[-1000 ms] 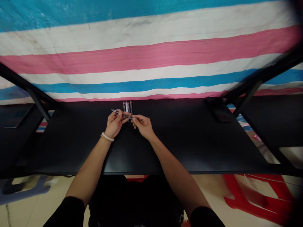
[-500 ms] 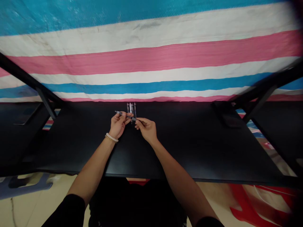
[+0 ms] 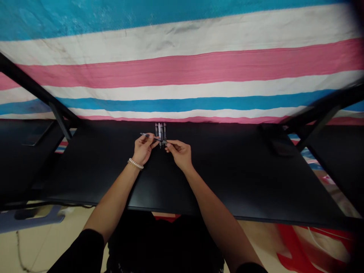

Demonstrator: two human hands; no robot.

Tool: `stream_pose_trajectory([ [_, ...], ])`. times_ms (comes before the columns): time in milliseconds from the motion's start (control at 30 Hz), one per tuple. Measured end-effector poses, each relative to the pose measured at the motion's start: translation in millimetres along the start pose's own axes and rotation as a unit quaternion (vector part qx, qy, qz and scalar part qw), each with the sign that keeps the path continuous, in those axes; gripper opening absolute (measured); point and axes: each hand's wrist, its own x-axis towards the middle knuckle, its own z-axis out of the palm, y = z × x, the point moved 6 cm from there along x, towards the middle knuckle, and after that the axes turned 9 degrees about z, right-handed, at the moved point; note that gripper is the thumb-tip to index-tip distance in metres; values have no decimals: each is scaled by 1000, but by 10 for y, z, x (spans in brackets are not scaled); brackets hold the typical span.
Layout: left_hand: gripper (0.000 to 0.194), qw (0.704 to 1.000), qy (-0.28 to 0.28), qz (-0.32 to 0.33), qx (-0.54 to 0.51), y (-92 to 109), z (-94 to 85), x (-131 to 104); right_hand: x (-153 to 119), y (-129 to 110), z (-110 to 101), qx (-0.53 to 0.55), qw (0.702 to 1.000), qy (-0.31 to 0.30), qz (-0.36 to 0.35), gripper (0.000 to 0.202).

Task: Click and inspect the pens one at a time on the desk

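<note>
My left hand (image 3: 143,150), with a beaded bracelet (image 3: 135,163) at its wrist, is closed around a slim pen (image 3: 145,134). The pen slants down to the right between both hands. At its lower right end, my right hand (image 3: 181,152) pinches a dark piece with thumb and forefinger. Whether this piece is a separate cap or part of the barrel is too small to tell. Just beyond my fingers, several pens (image 3: 159,130) lie side by side on the black table (image 3: 227,170), their near ends partly hidden by the hands.
A dark flat object (image 3: 280,146) rests near the table's right side. Black slanted frame bars (image 3: 61,119) rise at both sides. A striped sheet (image 3: 182,68) hangs behind the table. Below the front edge are a red stool (image 3: 295,246) and a blue-grey stool (image 3: 34,220).
The view has shifted slightly, so hands and pens appear a little further right. The right hand has moved slightly away from the left, still pinching the dark piece.
</note>
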Motion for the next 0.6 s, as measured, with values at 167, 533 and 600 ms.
stream_pose_trajectory([
  [167,26,997,72,34,-2,12,-213,86,41,-3,-133,-3,999,54,-1,28],
  [533,36,1000,25,7,16,-69,-83,38,-18,-16,-31,-12,999,44,-7,21],
  [600,34,999,34,5,16,-72,-103,45,-35,-33,-29,-37,998,50,-19,18],
])
